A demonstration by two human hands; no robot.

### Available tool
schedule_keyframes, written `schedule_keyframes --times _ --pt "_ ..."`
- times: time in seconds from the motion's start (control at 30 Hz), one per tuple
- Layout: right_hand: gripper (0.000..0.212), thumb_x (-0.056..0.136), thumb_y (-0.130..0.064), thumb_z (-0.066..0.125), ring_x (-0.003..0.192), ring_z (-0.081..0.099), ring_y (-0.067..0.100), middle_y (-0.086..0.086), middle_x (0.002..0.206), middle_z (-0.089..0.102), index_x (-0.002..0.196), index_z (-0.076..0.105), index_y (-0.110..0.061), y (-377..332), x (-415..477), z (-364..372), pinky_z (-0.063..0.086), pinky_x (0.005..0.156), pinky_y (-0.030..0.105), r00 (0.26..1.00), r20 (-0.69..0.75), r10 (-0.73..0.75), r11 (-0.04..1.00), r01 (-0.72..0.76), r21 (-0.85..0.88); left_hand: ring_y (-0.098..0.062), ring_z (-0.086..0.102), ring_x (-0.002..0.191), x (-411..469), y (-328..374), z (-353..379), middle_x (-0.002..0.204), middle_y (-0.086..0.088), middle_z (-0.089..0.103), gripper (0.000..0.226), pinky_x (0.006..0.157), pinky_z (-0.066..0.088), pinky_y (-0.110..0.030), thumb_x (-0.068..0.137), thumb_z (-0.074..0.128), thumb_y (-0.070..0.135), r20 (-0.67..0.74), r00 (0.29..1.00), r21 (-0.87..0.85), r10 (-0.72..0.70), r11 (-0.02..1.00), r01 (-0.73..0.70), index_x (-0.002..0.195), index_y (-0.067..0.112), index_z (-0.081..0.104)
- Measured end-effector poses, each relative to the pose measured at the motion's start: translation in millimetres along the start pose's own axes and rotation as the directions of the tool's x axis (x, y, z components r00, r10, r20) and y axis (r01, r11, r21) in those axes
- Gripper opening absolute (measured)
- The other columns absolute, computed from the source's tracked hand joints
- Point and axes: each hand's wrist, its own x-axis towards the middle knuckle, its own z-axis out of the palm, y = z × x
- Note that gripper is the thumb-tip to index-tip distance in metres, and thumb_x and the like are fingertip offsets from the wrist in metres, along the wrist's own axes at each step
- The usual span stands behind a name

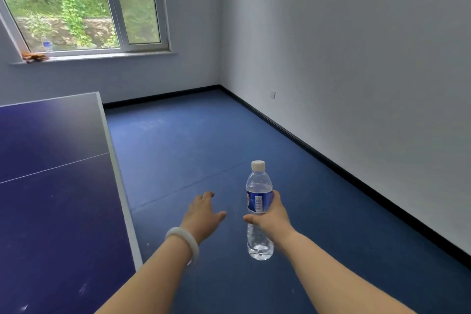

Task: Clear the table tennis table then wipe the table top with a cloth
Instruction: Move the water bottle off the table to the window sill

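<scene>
Number of views: one, so no part of the scene is shared with a second view.
Position: worn on the person's head, just to the right of the table tennis table (51, 186).
Direction: forward and down, toward the blue floor (191, 140) and the corner where two white walls (356, 58) meet.
Nearness: the left hand (204, 214) and the right hand (274, 214), which grips a water bottle (257, 186), reach in from the bottom edge, close, low and central.
Left side: the table, cut off by the left and bottom borders.
Far end: a window (84, 2) at upper left, well away.
Lens: wide-angle; straight edges lean and bow toward the borders.
</scene>
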Motion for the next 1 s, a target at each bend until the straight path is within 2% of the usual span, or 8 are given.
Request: schedule_keyframes --times 0.1,0.23,0.4,0.53,0.77,1.0 --pt "0.061 0.068 -0.007 0.086 0.092 0.062 0.012 -0.005 0.102 0.061 0.107 0.044 -0.029 -20.4 65.0 -1.2 0.047 0.07 0.021 0.999 0.027 -0.018 1.0 0.018 0.011 -0.029 0.042 0.133 58.8 14.9 -13.5 0.145 -0.012 0.037 0.067 0.109 0.035 -0.036 0.091 0.065 0.036 -0.022 1.0 0.009 -0.009 1.0 0.009 0.146 0.013 0.034" --pt "0.06 0.069 -0.007 0.085 0.087 0.06 0.004 -0.007 0.1 0.06 0.109 0.044 -0.026 -44.1 142.0 0.4 0.042 0.063 0.015 0.996 0.083 -0.026 1.0 0.026 0.003 -0.031 0.045 0.13 121.2 29.9 -31.8 0.144 -0.012 0.037 0.067 0.108 0.037 -0.04 0.091 0.066 0.036 -0.047 0.997 0.001 -0.059 0.998 0.059 0.146 0.012 0.035" --pt "0.063 0.07 -0.008 0.084 0.092 0.061 0.008 -0.004 0.103 0.061 0.117 0.044 -0.022 -78.2 258.6 8.3 0.045 0.066 0.018 0.987 0.152 -0.052 0.998 0.047 0.036 -0.031 0.045 0.129 215.5 44.5 -58.2 0.143 -0.011 0.037 0.066 0.107 0.039 -0.043 0.093 0.064 0.037 -0.101 0.989 0.01 -0.105 0.994 0.107 0.146 0.014 0.033" --pt "0.063 0.069 -0.007 0.084 0.095 0.061 0.014 -0.002 0.104 0.06 0.115 0.045 -0.022 -100.3 360.4 18.0 0.047 0.071 0.023 0.97 0.222 -0.094 0.995 0.084 0.057 -0.031 0.044 0.13 299.2 57.6 -75.2 0.145 -0.011 0.036 0.066 0.107 0.039 -0.043 0.094 0.062 0.038 -0.15 0.974 0.013 -0.169 0.985 0.172 0.147 0.014 0.032" --pt "0.059 0.069 -0.007 0.083 0.089 0.059 0.012 -0.006 0.099 0.058 0.11 0.044 -0.021 -156.3 521.7 43.6 0.045 0.066 0.022 0.924 0.35 -0.153 0.988 0.148 0.042 -0.031 0.046 0.127 418.5 80.1 -110.5 0.144 -0.011 0.036 0.065 0.106 0.04 -0.043 0.094 0.061 0.038 -0.226 0.927 -0.02 -0.3 0.953 0.303 0.146 0.014 0.032" --pt "0.061 0.069 -0.007 0.084 0.09 0.058 0.014 -0.007 0.1 0.057 0.112 0.043 -0.023 -191.0 636.6 117.5 0.045 0.066 0.023 0.86 0.481 -0.17 0.982 0.189 0.009 -0.03 0.047 0.126 512.1 51.1 -157.5 0.143 -0.011 0.036 0.064 0.104 0.043 -0.044 0.095 0.061 0.039 -0.271 0.858 -0.084 -0.436 0.899 0.43 0.146 0.014 0.032"
